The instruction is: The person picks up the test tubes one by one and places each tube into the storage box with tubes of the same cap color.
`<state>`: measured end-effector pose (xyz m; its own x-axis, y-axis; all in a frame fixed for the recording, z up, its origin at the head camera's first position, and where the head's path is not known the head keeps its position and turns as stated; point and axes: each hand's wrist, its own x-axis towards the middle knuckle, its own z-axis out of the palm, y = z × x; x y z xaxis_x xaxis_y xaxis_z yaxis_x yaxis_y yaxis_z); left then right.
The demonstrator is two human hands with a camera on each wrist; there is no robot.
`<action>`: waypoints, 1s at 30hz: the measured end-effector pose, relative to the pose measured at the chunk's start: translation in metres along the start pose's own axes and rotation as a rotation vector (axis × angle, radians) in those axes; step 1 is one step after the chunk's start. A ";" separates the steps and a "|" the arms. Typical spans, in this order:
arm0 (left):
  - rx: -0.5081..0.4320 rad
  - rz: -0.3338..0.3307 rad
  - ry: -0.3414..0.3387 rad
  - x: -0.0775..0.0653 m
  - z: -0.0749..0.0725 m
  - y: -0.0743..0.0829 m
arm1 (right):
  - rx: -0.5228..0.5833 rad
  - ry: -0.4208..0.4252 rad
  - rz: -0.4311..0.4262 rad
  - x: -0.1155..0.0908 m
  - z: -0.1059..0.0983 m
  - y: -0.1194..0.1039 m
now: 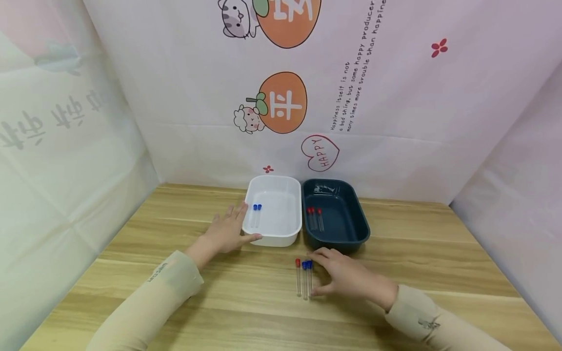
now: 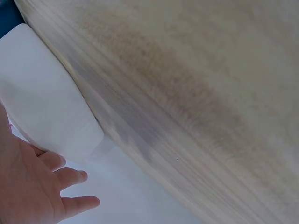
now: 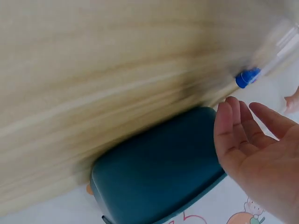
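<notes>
My left hand [image 1: 226, 231] touches the left side of a white plastic tub [image 1: 281, 241], fingers extended and thumb at its front rim. Two clear tubes with blue caps [image 1: 257, 207] lie inside it. Beside it stands a dark teal tub [image 1: 362, 236] with red-capped tubes [image 1: 320, 222]. On the table before the tubs lie a red-capped tube [image 1: 299, 280] and two blue-capped tubes [image 1: 305, 282]. My right hand [image 1: 347, 274] is just right of these, its fingers and thumb apart around the nearest blue-capped tube. In the right wrist view a blue cap [image 3: 247, 77] lies beyond the fingertips.
Both tubs stand side by side at the back of the wooden table [image 1: 246, 302]. A printed cloth [image 1: 386, 161] hangs right behind them, and pale cloth [image 1: 66, 170] closes off the left and right sides.
</notes>
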<state>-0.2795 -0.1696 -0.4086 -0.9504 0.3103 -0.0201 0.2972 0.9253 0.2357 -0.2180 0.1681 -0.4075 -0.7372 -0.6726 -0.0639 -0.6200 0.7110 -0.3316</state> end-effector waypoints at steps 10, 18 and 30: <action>0.002 0.002 0.000 0.000 -0.001 0.000 | -0.068 -0.001 0.004 0.003 0.006 -0.002; -0.003 0.002 0.003 -0.003 -0.003 0.002 | -0.072 -0.013 0.023 0.006 0.008 -0.002; -0.022 0.002 0.002 -0.003 -0.004 0.001 | -0.098 -0.012 0.040 0.009 0.011 -0.003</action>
<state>-0.2763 -0.1702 -0.4048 -0.9501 0.3115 -0.0174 0.2968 0.9198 0.2568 -0.2198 0.1573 -0.4174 -0.7590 -0.6452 -0.0867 -0.6139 0.7537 -0.2346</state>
